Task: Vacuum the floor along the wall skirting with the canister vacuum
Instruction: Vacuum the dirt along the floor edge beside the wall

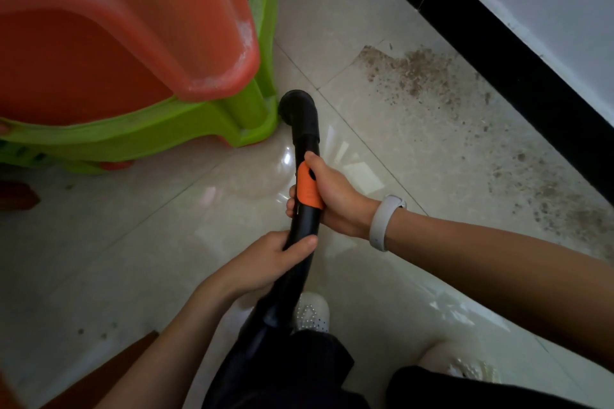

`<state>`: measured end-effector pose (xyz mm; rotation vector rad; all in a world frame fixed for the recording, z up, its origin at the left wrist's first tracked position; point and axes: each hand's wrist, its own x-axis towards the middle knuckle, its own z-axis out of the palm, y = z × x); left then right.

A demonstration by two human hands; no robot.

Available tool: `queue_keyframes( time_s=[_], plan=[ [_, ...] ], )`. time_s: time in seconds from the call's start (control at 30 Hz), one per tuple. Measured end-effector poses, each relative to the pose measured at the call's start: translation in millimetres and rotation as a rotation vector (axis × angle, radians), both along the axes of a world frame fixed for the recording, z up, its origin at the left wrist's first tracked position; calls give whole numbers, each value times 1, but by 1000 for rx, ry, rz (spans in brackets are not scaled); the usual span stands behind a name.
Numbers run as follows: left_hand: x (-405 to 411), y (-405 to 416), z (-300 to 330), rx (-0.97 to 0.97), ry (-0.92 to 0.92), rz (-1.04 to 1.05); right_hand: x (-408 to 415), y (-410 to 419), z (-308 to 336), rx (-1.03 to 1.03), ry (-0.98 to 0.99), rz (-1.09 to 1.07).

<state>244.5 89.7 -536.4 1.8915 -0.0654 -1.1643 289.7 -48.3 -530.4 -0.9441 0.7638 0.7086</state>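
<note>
From the head camera, both hands clamp a black vacuum wand (304, 176) that curves up the middle of the frame. The right hand (335, 201) wraps its fingers round the orange handle piece (308, 188); a pale wristband (385, 221) circles that wrist. The left hand (270, 259) grips the tube just below. The wand's elbow end (297, 106) sits beside stacked plastic stools (199, 116), orange over green. A strip of dusty debris (428, 76) lies on the tiled floor (116, 226) along the black skirting (518, 73), well apart from the wand.
</note>
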Motion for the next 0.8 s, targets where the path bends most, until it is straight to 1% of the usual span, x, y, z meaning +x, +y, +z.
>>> queue_keyframes(
  time_s=[0.13, 0.23, 0.3, 0.37, 0.43, 0.53, 0.63, 0.7, 0.73, 0.8],
  plan=[
    [-1, 1, 2, 8, 60, -57, -9, 0, -6, -9, 42, -10],
    [-1, 0, 1, 25, 65, -60, -12, 1, -8, -8, 25, 12],
    [-1, 0, 1, -1, 118, 23, -9, 2, -8, -27, 2, 17],
    [0, -2, 5, -61, 209, 185, -1, 4, -8, -67, -26, 11],
    [3, -7, 7, -92, 224, 318, 10, 5, -8, -116, -43, -18],
    [10, -18, 2, -50, 84, 403, 31, 1, -11, -203, -66, -81],
    [17, -36, -7, 92, -142, 390, 49, -8, -14, -278, -91, -140],
    [21, -49, -10, 174, -258, 395, 58, -14, -14, -316, -102, -169],
    [23, -53, -12, 222, -308, 380, 63, -16, -14, -340, -107, -184],
    [29, -59, -13, 352, -404, 281, 71, -22, -16, -398, -102, -217]
  ],
)
